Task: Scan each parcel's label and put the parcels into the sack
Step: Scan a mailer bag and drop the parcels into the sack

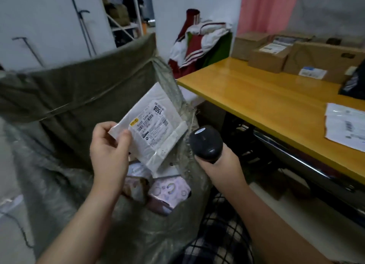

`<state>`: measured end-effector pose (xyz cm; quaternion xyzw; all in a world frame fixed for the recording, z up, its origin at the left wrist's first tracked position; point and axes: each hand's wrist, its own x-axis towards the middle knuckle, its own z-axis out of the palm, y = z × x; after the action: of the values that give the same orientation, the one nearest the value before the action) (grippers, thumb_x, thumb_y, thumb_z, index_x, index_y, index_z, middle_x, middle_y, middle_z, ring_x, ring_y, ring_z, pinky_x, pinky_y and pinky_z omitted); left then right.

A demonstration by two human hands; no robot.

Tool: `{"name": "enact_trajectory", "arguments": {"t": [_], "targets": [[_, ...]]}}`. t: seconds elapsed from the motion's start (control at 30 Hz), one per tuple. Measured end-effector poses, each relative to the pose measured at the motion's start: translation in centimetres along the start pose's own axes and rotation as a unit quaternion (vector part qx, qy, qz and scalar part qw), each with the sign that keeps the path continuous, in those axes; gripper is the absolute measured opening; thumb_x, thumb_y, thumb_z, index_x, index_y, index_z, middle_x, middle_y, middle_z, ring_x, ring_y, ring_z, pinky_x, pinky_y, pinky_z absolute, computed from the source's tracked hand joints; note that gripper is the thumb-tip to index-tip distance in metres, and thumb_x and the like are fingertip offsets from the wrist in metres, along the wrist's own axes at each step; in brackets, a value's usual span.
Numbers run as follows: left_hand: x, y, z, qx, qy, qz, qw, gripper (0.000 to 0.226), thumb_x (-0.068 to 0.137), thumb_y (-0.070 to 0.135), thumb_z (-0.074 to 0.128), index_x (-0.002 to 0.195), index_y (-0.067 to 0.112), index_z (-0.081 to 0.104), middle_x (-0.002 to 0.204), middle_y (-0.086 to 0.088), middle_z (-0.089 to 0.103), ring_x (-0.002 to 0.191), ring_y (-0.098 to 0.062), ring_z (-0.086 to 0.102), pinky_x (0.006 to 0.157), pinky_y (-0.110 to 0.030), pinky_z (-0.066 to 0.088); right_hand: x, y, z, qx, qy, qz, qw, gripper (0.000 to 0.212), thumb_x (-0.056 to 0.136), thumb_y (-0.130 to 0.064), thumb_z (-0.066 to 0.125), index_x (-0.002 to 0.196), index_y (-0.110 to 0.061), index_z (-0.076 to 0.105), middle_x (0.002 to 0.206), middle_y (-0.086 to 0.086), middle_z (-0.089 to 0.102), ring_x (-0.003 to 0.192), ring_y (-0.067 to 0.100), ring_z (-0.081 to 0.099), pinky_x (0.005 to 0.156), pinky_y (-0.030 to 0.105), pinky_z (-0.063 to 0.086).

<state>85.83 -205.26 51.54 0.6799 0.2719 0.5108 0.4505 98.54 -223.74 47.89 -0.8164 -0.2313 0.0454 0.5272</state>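
Observation:
My left hand (pixel 109 147) pinches the lower left corner of a flat white padded parcel (pixel 158 105), thumb on top, holding it tilted over the open grey-green sack (pixel 79 97). The parcel's printed label (pixel 151 123) faces up. My right hand (pixel 219 165) grips a black handheld scanner (pixel 206 142) just right of the parcel, its head level with the label's lower edge. Inside the sack lie several parcels, among them a pink patterned one (pixel 169 190).
A yellow wooden table (pixel 266 99) stands to the right with brown cardboard boxes (pixel 276 54) at the back and a white parcel (pixel 345 127) near the right edge. A red and white jacket (pixel 197 44) hangs behind the sack. Plaid fabric (pixel 221 234) covers my lap.

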Motion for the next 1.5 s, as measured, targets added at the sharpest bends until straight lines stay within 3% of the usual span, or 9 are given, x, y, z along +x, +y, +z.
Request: {"name": "enact_trajectory", "arguments": {"t": [0.13, 0.33, 0.53, 0.7, 0.83, 0.93, 1.03, 1.27, 1.5], "targets": [[1.1, -2.4, -1.4, 0.103, -0.062, 0.018, 0.993, 0.031, 0.086, 0.006, 0.063, 0.08, 0.033, 0.048, 0.072, 0.01, 0.052, 0.06, 0.006, 0.047, 0.057, -0.01, 0.037, -0.3, 1.7, 2.8, -0.158, -0.014, 0.007, 0.987, 0.057, 0.062, -0.05, 0.076, 0.103, -0.016, 0.059, 0.113, 0.008, 0.048, 0.109, 0.029, 0.049, 0.086, 0.033, 0.042], [0.3, -4.8, -1.0, 0.116, -0.191, -0.032, 0.974, 0.018, 0.086, 0.005, 0.067, 0.084, 0.019, 0.055, 0.075, 0.002, 0.06, 0.066, -0.005, 0.051, 0.061, -0.017, 0.042, -0.5, 4.4, 2.6, -0.174, -0.031, 0.095, 0.98, 0.043, 0.078, -0.018, 0.072, 0.114, -0.01, 0.051, 0.107, 0.016, 0.06, 0.1, 0.038, 0.059, 0.078, 0.038, 0.048], [0.4, -6.7, 1.0, 0.207, -0.209, -0.048, 0.955, 0.012, 0.086, 0.015, 0.068, 0.088, 0.019, 0.056, 0.079, 0.002, 0.063, 0.072, -0.016, 0.057, 0.062, -0.03, 0.039, -0.1, 4.4, -1.4, -0.097, 0.049, 0.114, 0.988, 0.041, 0.074, 0.0, 0.066, 0.109, -0.018, 0.051, 0.076, -0.017, 0.05, 0.068, -0.003, 0.047, 0.051, 0.015, 0.033], [0.1, -9.5, 5.6, 0.292, -0.326, -0.08, 0.896, 0.014, 0.089, 0.02, 0.065, 0.101, 0.016, 0.06, 0.083, -0.003, 0.063, 0.084, -0.026, 0.06, 0.061, -0.027, 0.032, 0.5, 3.9, -3.5, -0.075, 0.075, 0.14, 0.985, 0.05, 0.072, -0.002, 0.067, 0.116, -0.019, 0.051, 0.084, -0.01, 0.054, 0.078, 0.014, 0.054, 0.055, 0.019, 0.037], [-0.2, -10.8, 8.5, 0.38, -0.425, -0.028, 0.821, 0.015, 0.093, 0.024, 0.058, 0.099, 0.01, 0.06, 0.093, -0.012, 0.065, 0.093, -0.033, 0.061, 0.066, -0.028, 0.036, 0.8, 3.9, -3.8, -0.091, 0.068, 0.133, 0.985, 0.054, 0.072, -0.002, 0.068, 0.121, -0.019, 0.051, 0.081, -0.015, 0.051, 0.072, 0.001, 0.051, 0.052, 0.018, 0.035], [1.6, -10.5, 8.4, 0.416, -0.38, 0.003, 0.826, 0.01, 0.092, 0.022, 0.055, 0.091, 0.012, 0.055, 0.097, -0.016, 0.065, 0.093, -0.035, 0.06, 0.068, -0.032, 0.038, 0.8, 4.1, -3.9, -0.098, 0.055, 0.134, 0.985, 0.06, 0.074, -0.001, 0.067, 0.128, -0.019, 0.049, 0.081, -0.017, 0.052, 0.076, 0.008, 0.055, 0.055, 0.021, 0.038], [4.6, -9.4, 6.4, 0.36, -0.257, 0.0, 0.897, 0.013, 0.089, 0.016, 0.054, 0.08, 0.014, 0.045, 0.079, -0.016, 0.06, 0.079, -0.036, 0.058, 0.062, -0.034, 0.035, 0.7, 4.2, -3.9, -0.099, 0.053, 0.134, 0.985, 0.062, 0.075, -0.001, 0.066, 0.131, -0.019, 0.047, 0.082, -0.013, 0.053, 0.076, 0.01, 0.054, 0.057, 0.023, 0.04], [7.4, -5.2, 3.0, 0.23, -0.089, 0.051, 0.968, 0.019, 0.078, 0.02, 0.054, 0.067, 0.016, 0.038, 0.063, 0.005, 0.039, 0.056, -0.006, 0.036, 0.052, -0.029, 0.026, 1.2, 1.2, -2.1, -0.095, 0.048, 0.028, 0.994, 0.039, 0.073, -0.01, 0.069, 0.107, -0.022, 0.055, 0.101, -0.002, 0.051, 0.093, 0.018, 0.053, 0.073, 0.029, 0.04], [9.0, -0.9, 1.3, 0.321, -0.125, 0.211, 0.915, 0.009, 0.079, 0.009, 0.064, 0.085, 0.007, 0.056, 0.082, -0.007, 0.052, 0.075, -0.023, 0.05, 0.062, -0.035, 0.039, 4.0, -5.0, 2.0, -0.031, -0.074, -0.045, 0.996, 0.033, 0.072, -0.02, 0.075, 0.09, -0.039, 0.054, 0.094, -0.011, 0.063, 0.088, 0.009, 0.057, 0.072, 0.022, 0.046]]}}
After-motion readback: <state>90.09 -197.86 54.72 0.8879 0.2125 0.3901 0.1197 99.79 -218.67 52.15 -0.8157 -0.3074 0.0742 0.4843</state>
